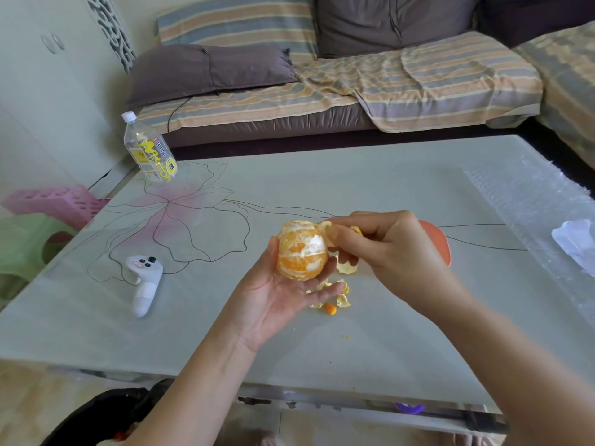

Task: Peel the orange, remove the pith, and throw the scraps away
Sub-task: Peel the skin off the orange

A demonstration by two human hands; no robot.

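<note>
A mostly peeled orange (302, 252), with white pith patches on it, sits in my left hand (273, 297), whose palm faces up and whose thumb and fingers curl round the fruit. My right hand (386, 249) pinches a strip of peel (325, 227) at the orange's top right side. Several peel scraps (341, 294) lie on the glass table (225, 323) just below and right of the orange. A larger curled peel piece (347, 267) lies under my right hand.
A white game controller (143, 281) lies at the left of the table, a plastic bottle (149, 149) at the far left corner. An orange-red disc (438, 243) is partly hidden behind my right hand. White tissue (576, 243) lies on bubble wrap (528, 201) at the right. A black bag (106, 413) sits below the table's near edge.
</note>
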